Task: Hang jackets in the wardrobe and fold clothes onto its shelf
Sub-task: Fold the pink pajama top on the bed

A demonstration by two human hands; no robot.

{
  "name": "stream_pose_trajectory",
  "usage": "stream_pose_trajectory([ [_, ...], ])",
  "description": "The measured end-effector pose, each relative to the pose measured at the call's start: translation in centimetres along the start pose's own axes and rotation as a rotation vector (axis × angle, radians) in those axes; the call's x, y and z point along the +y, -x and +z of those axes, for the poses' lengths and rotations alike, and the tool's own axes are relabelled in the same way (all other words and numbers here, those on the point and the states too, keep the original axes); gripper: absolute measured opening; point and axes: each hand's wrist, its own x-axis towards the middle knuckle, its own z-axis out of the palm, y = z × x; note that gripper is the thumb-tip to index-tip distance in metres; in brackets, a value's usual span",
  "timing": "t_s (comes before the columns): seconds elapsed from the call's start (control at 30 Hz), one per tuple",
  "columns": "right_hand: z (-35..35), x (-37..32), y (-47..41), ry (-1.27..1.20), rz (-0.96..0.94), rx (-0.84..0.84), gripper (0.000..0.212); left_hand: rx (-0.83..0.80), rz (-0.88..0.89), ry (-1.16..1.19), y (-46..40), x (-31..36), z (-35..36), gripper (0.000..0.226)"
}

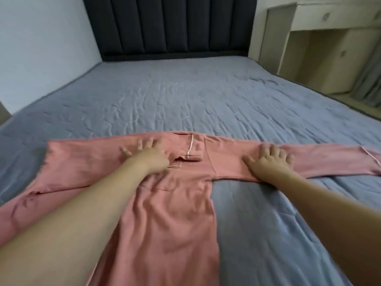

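A pink long-sleeved top (171,207) with pale piping lies flat on the blue bed sheet (185,96), collar away from me, both sleeves spread sideways. My left hand (144,153) presses flat on the left shoulder beside the collar, fingers spread. On the right sleeve, near the shoulder seam, my right hand (268,159) lies flat with fingers spread too. Neither hand grips the cloth. The hem runs out of the frame below.
A dark padded headboard (171,25) stands at the far end of the bed. A pale cabinet with drawers (321,48) and a grey curtain (369,75) are at the right. A white wall (41,48) borders the left.
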Motion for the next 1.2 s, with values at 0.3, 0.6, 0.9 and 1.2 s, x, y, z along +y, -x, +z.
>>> stream_pose_trajectory([
  [0.3,-4.1,20.5,0.8,-0.105,0.236,0.079,0.081,0.028,-0.120,-0.287,5.7,16.8,2.6,0.075],
  [0.6,-4.7,26.2,0.2,-0.390,0.447,0.359,0.052,0.096,0.436,-0.091,4.3,37.4,2.2,0.033],
  [0.9,-6.2,27.5,-0.7,-0.716,0.446,0.373,0.029,-0.072,0.626,0.306,3.6,50.4,4.7,0.028],
  [1.2,-8.7,21.0,0.6,-1.362,0.164,0.504,0.008,-0.200,0.300,0.869,4.1,43.3,-1.3,0.027],
])
